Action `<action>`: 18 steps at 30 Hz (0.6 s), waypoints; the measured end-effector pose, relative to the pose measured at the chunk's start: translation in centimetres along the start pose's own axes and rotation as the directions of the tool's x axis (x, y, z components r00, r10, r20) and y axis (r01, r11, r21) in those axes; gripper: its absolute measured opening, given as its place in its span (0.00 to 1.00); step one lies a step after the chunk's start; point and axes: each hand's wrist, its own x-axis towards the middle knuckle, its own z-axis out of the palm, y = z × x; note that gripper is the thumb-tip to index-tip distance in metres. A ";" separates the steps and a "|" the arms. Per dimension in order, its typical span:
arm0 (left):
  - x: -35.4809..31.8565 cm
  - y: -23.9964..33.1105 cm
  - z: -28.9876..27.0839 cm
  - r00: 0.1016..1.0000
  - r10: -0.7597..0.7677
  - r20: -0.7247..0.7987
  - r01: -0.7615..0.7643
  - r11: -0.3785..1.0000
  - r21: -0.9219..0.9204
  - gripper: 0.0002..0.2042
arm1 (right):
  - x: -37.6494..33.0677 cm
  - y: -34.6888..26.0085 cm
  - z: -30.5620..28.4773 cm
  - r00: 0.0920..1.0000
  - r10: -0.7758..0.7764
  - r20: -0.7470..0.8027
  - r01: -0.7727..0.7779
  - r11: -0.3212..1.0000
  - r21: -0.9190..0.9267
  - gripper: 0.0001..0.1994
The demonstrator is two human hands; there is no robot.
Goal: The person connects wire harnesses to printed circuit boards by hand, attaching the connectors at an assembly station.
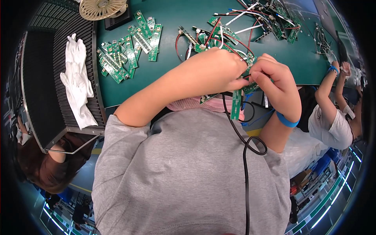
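L hand (219, 72) & R hand (274, 84) pinch green circuit board (236, 102); wires attached

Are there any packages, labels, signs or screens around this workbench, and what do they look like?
None that can be made out.
The green table bears only bare green circuit boards, wired boards, white gloves and a cream fan.
The left hand and right hand hold a narrow green board.
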 end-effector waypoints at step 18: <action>0.1 -0.1 0.0 0.996 0.094 -0.007 -0.094 0.973 -0.212 0.13 | -0.2 0.1 -0.7 1.000 -0.003 0.022 0.002 0.999 0.041 0.03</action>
